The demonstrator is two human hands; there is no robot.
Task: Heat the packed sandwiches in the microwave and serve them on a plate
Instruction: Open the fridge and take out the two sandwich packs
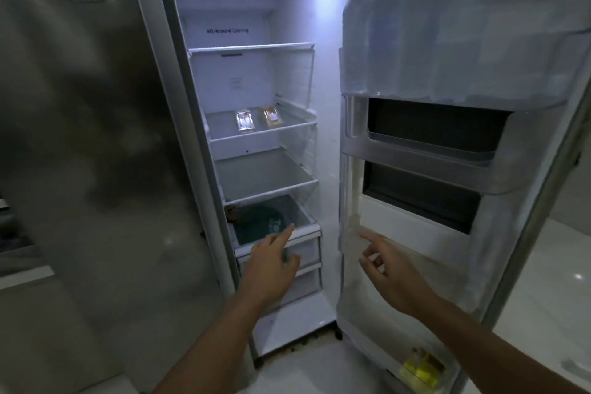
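Two sandwich packs (256, 119) lengthwise front-to-back.

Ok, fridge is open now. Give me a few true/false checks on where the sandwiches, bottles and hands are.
1. Two packed sandwiches lie side by side on a middle fridge shelf. True.
2. The left hand grips one sandwich pack. False: it holds nothing and reaches in at the level of the lower drawers, well below the packs.
3. Blue-capped water bottles stand in the top door bin. True.
4. The right hand holds a bottle. False: it is empty, fingers loose, near the door's inner edge.
5. The shelf directly below the sandwiches is packed with food. False: nothing shows on it.
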